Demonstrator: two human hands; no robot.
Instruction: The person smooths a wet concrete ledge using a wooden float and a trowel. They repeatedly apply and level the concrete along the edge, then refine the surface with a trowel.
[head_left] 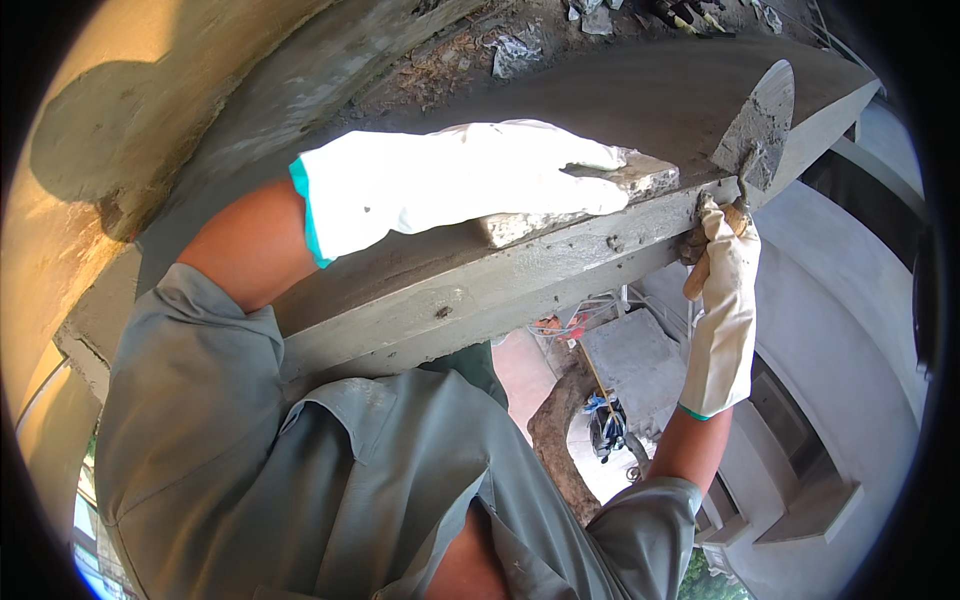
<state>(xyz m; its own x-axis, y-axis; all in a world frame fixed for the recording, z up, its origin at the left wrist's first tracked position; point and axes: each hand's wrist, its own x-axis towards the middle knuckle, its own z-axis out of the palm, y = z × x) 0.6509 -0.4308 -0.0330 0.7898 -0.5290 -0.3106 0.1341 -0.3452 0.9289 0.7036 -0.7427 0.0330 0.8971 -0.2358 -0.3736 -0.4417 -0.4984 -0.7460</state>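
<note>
My left hand point(465, 178), in a white glove with a green cuff, grips a flat, cement-smeared board point(652, 177) from above. That board lies along the front edge of a grey plastered concrete ledge point(390, 322). Beyond the board, to the right, my gloved right hand point(728, 285) is closed around the handle of a trowel point(768, 120). Its blade is coated in grey mortar and points up and away, over the ledge. Most of the handle is hidden by my fingers, which are at the ledge's front face.
Behind the ledge runs a strip of rubble and scraps point(515, 55), beside a sunlit wall point(130, 130) at the left. Below the ledge is a deep drop, with a black bag point(606, 430) far down. A curved grey wall point(840, 300) stands at the right.
</note>
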